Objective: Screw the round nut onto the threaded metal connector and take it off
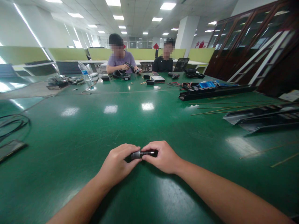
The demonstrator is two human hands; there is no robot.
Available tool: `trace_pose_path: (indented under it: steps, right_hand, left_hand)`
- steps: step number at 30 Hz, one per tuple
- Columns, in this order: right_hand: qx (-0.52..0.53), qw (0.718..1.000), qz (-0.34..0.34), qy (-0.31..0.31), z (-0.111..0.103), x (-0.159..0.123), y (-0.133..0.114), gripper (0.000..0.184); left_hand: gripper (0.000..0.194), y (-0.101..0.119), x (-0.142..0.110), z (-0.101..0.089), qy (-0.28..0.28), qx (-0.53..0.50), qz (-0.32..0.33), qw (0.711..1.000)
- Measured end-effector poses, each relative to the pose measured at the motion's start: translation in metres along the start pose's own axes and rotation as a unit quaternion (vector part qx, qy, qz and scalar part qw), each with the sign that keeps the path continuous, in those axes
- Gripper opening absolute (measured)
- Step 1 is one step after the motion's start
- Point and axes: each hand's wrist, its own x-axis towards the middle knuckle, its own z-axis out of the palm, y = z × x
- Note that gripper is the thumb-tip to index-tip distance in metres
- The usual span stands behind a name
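Note:
Close in front of me, a small dark cylindrical piece (136, 155) with a grey metallic body lies level between my hands. From its right side runs a narrower dark shaft with a bright thin tip (151, 152). The thumb and fingers of my left hand (118, 161) close round the thicker end. At the narrow end, my right hand (161, 157) pinches with thumb and fingers, its fingertips near those of the left. The outer ends of the piece are partly hidden by my palms, and its exact kind is unclear.
Black metal channels (198, 93) with blue parts and thin brass-coloured rods (217, 110) lie on the right of the green table (112, 124). Cables (14, 123) and a flat dark device (11, 149) are at left. Across the table sit two people, one holding a black tool (130, 66).

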Motion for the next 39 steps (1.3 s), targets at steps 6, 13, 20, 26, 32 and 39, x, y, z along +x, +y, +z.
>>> trace_pose_path:
  steps: [6,13,20,26,32,39]
  right_hand:
    - [0.003,1.000,0.006,-0.003,-0.0005,0.0001,-0.0003,0.016]
    - [0.011,1.000,0.015,-0.006,-0.0017,0.0004,-0.0009,0.016]
    - [0.013,1.000,0.024,-0.008,-0.0022,0.0003,-0.0003,0.016]
    - [0.022,0.999,0.032,-0.003,-0.0013,0.0005,-0.0010,0.016]
    - [0.030,0.998,0.058,-0.003,0.0003,0.0005,-0.0023,0.013]
    - [0.021,0.998,0.050,0.011,-0.0009,0.0009,-0.0022,0.011]
  left_hand:
    - [0.024,0.0001,0.0010,0.0002,0.004,0.005,0.002,1.000]
    - [0.022,0.0001,0.0008,-0.0005,0.009,0.003,0.004,1.000]
    - [0.021,0.0007,0.0011,-0.0027,0.006,0.004,0.008,1.000]
    - [0.023,-0.0006,0.0004,-0.0015,0.014,0.003,0.010,1.000]
    - [0.023,0.0003,0.0011,-0.0012,0.014,0.006,0.012,1.000]
    - [0.025,-0.0013,0.0004,-0.0018,0.026,0.012,0.015,0.999]
